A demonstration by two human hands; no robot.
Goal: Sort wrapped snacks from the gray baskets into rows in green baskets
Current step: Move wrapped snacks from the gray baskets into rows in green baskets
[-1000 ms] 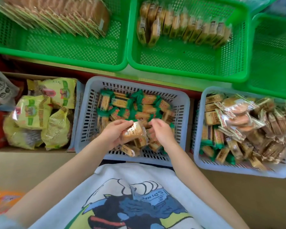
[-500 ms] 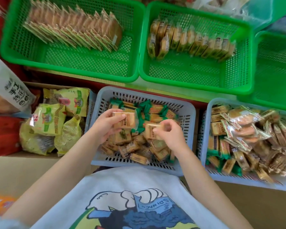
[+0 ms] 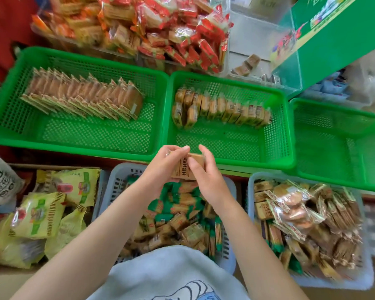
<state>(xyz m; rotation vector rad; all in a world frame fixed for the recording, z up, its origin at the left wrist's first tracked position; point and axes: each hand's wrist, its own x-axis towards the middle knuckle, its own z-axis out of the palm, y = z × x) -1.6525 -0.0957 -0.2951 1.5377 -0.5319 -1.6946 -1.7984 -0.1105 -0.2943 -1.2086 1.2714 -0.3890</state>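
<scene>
Your left hand (image 3: 160, 167) and right hand (image 3: 206, 176) pinch a small stack of wrapped snacks (image 3: 185, 167) between curled fingers, held above the far rim of the middle gray basket (image 3: 117, 187), just short of the middle green basket (image 3: 232, 148). That basket's row (image 3: 221, 110) lies along its far wall; its left-end packs already lean out of line. Risk: the slick wrappers could slide apart on release, or the incoming stack could knock the leaning packs and topple the row.
</scene>
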